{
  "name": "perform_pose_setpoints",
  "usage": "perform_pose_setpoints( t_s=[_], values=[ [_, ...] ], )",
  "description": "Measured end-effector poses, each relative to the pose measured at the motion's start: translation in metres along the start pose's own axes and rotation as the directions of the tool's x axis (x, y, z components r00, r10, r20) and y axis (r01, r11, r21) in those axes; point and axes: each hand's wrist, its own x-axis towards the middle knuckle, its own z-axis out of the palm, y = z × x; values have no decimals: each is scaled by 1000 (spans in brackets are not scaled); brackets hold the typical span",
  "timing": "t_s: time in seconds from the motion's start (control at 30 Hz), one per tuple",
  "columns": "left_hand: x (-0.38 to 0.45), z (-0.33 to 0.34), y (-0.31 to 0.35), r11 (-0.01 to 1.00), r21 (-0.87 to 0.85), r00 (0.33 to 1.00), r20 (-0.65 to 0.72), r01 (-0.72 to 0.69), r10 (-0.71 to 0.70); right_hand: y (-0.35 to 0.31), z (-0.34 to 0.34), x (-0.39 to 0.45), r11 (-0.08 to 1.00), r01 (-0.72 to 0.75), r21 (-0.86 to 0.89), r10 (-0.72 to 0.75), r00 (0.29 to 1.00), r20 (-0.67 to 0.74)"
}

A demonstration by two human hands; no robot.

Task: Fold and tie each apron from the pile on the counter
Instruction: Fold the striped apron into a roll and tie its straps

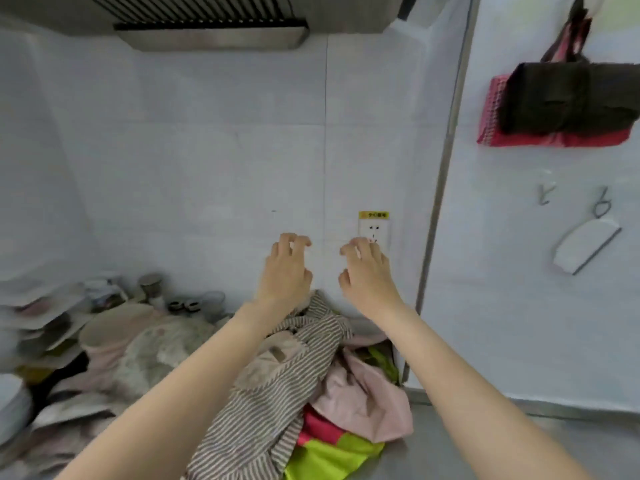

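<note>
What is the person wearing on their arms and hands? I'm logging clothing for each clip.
Nothing shows on either arm: both forearms are bare for as far as the frame shows, with no sleeve edge in view. The left hand and right hand have no gloves, and no rings, watch or bracelets can be made out in this slightly blurred view.

Grey metal counter (pixel 485 441), bare along the right and front-right, running back to the tiled wall. Apron pile (pixel 311 393) sits mid-counter against the back corner: brown-and-white striped apron (pixel 263 403) on top, draped toward the front edge; pink apron (pixel 374 400) just right of it, touching; lime-green and red fabric (pixel 332 452) poking out underneath at the front. Left of the pile: round pale lidded container (pixel 117 327), stacked plates (pixel 14 407) at the far left edge, small jars (pixel 183 304) along the wall. That left side is blurred, probably more crockery.
</note>
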Motion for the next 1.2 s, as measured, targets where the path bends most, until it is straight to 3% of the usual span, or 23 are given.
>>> perform_pose_setpoints(
  t_s=[0.03, 0.1, 0.2, 0.23, 0.27, 0.4, 0.47, 0.5, 0.53, 0.6, 0.63, 0.7, 0.87, 0.9, 0.97, 1.03, 1.1, 1.2],
  values=[
    [-18, 2, -25, 999, 4, 994, 94, 49, -49, -9, 19, -9, 999, -42, -12, 44, 975, 219],
    [-61, 1, -78, 989, 44, 953, 263, 144, -151, -33, 68, -32, 990, -142, -15, 128, 836, 533],
    [-107, 2, -136, 964, 173, 830, 493, 202, -262, -57, 123, -64, 959, -283, -19, 197, 619, 760],
    [-123, 2, -161, 956, 197, 786, 546, 217, -291, -70, 145, -73, 946, -322, -28, 208, 540, 815],
    [-130, 3, -167, 956, 188, 769, 568, 227, -294, -69, 149, -82, 933, -357, -39, 228, 508, 831],
    [-149, 11, -205, 953, 198, 696, 651, 230, -303, -68, 184, -97, 863, -503, -44, 314, 466, 827],
    [-150, 18, -220, 953, 201, 675, 672, 228, -304, -59, 200, -96, 773, -635, -9, 380, 451, 808],
    [-148, 22, -224, 953, 197, 669, 679, 229, -301, -52, 209, -93, 674, -737, 60, 427, 455, 782],
    [-144, 26, -228, 956, 191, 667, 685, 224, -293, -45, 214, -88, 492, -851, 185, 478, 441, 759],
    [-135, 34, -234, 960, 196, 660, 698, 197, -278, -31, 229, -75, -37, -911, 410, 573, 317, 756],
    [-131, 39, -235, 964, 198, 655, 707, 177, -266, -24, 234, -70, -210, -877, 432, 579, 245, 778],
    [-122, 49, -238, 971, 191, 650, 721, 146, -240, -13, 245, -57, -290, -867, 404, 561, 188, 806],
    [-104, 61, -234, 973, 187, 634, 739, 132, -229, -22, 247, -21, -242, -877, 415, 538, 234, 810],
    [-101, 62, -233, 973, 182, 641, 732, 139, -228, -32, 242, -10, -140, -890, 433, 560, 290, 776],
    [-91, 59, -230, 978, 107, 694, 690, 181, -205, -58, 224, 13, 182, -821, 542, 574, 536, 619],
    [-74, 49, -233, 965, -20, 795, 572, 261, -203, -93, 189, 36, 460, -644, 611, 386, 765, 515],
    [-53, 31, -239, 926, -183, 865, 449, 332, -222, -126, 146, 58, 570, -498, 653, 210, 857, 470],
    [-24, -1, -241, 842, -404, 906, 369, 357, -207, -150, 91, 90, 543, -409, 734, 97, 898, 429]
  ],
)
